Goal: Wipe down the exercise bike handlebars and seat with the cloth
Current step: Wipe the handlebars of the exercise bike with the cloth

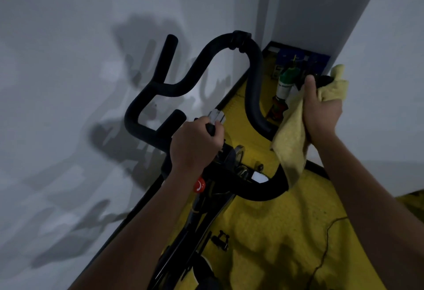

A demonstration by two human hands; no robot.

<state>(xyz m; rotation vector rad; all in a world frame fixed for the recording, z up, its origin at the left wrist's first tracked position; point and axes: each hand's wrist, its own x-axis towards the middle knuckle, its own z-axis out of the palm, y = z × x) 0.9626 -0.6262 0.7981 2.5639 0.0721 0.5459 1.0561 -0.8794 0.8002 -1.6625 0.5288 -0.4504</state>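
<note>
The right hand (pixel 321 108) has its fingers (pixel 309 87) curled tight around the yellow cloth (pixel 291 138), pressing it onto the right grip end of the black handlebars (pixel 202 60); the rest of the cloth hangs below those fingers. The left hand (pixel 195 145) wraps its fingers around the middle of the handlebars, just above the red knob (pixel 199 185). A green bottle (pixel 284 83) stands just left of the right fingers.
</note>
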